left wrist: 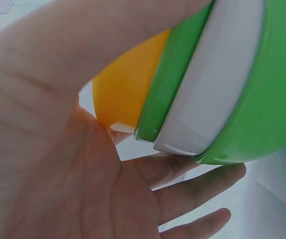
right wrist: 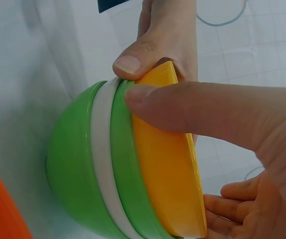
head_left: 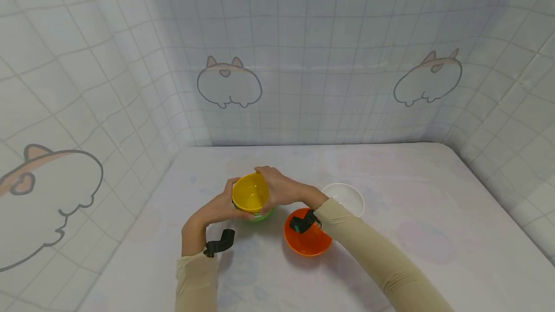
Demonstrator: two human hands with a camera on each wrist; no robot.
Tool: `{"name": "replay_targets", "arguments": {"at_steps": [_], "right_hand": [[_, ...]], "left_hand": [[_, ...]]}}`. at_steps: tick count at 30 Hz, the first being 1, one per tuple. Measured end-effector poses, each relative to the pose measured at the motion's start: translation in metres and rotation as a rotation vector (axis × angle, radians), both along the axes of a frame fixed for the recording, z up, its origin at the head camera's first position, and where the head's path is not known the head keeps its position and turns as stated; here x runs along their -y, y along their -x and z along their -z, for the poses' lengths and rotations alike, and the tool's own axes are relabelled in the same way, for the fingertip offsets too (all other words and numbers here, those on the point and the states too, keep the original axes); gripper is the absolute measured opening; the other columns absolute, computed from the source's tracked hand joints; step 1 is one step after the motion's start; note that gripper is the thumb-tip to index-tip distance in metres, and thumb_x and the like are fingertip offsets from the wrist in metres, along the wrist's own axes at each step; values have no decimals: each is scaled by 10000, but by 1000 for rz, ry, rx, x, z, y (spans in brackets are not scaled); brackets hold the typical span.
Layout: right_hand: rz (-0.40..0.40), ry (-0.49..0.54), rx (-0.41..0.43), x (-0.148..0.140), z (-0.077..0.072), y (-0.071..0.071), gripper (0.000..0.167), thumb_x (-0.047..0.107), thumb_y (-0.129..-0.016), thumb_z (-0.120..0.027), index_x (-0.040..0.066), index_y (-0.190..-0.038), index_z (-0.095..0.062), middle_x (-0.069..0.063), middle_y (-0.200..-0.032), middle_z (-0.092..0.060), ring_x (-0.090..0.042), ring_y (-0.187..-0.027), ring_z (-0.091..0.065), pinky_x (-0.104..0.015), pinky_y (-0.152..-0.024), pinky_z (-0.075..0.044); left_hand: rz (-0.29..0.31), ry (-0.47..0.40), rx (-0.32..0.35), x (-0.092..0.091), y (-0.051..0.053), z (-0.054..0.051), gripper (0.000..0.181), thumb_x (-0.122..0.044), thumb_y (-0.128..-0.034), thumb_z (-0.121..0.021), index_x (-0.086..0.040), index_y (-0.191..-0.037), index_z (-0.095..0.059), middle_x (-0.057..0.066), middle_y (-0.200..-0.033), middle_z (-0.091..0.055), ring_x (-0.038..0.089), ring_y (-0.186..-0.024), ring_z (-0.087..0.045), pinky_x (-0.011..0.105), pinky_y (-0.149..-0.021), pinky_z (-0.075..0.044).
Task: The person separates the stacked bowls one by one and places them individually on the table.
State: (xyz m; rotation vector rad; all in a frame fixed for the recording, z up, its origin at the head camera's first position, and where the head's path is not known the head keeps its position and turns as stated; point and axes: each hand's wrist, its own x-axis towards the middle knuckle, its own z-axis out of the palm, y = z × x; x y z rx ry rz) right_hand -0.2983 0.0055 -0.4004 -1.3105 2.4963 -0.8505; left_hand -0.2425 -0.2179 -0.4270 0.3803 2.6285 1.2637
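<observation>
Evidently Part-Nested: Four Layers Stacked, Two Bowls Apart

Left of centre in the head view, I see the left hand [head_left: 221, 205] gripping a stack of bowls [head_left: 251, 193]. From the top it reads yellow bowl [right wrist: 165, 174], upper green bowl [left wrist: 181, 69], white layer [left wrist: 217, 84], lower green bowl [left wrist: 282, 89]; I cannot tell whether its base touches the table [head_left: 412, 187]. On its right side, the right hand [head_left: 281, 188] grips the same stack, thumb against the yellow wall. Right of centre and lower, an orange bowl [head_left: 307, 245] sits apart; beyond it, a white bowl [head_left: 349, 197] shows partly behind the sleeve [head_left: 373, 254]. I judge the nesting well along, those two bowls remaining outside.
</observation>
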Motion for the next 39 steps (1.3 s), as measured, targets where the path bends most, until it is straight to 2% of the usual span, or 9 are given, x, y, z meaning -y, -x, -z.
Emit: {"name": "replay_targets", "arguments": {"at_steps": [10, 14, 19, 31, 39], "right_hand": [[17, 24, 6, -1, -3, -3, 1066, 272, -702, -860, -9, -1489, -198, -152, -1473, -320, -283, -1292, -332, -418, -1040, -356], [26, 47, 17, -6, -10, -7, 1069, 275, -697, -863, -3, -1489, -201, -150, -1473, -319, -289, -1290, -337, -434, -1041, -353], [45, 68, 12, -13, -18, -11, 1066, 283, -689, -867, -5, -1484, -218, -159, -1481, -310, -284, -1297, -325, -444, -1050, -341], [60, 79, -49, -32, -24, -19, 1034, 292, -687, -861, -15, -1464, -252, -154, -1471, -307, -282, -1315, -280, -459, -1045, -335], [75, 84, -90, -51, -21, -30, 1014, 243, -668, -874, -46, -1446, -291, -156, -1447, -312, -275, -1300, -280, -451, -1015, -365]], "left_hand": [[-18, 22, 17, 5, 1, 4, 1103, -403, -697, -861, -110, -1464, -125, 150, -1411, -399, 310, -1231, -443, 560, -1010, -348], [-26, 25, 29, 5, -2, 2, 1098, -395, -701, -859, -84, -1454, -123, 174, -1433, -362, 330, -1242, -427, 578, -1017, -332], [-35, 23, 34, 3, -5, -1, 1075, -369, -709, -858, -88, -1451, -132, 182, -1417, -383, 340, -1234, -433, 584, -1013, -334], [-32, 36, 33, 0, -7, -2, 1087, -352, -713, -857, -141, -1474, -110, 171, -1352, -443, 314, -1158, -485, 544, -977, -385], [-36, 50, 35, 1, -5, 1, 1091, -366, -705, -859, -171, -1477, -112, 172, -1322, -460, 305, -1133, -499, 515, -956, -405]]}}
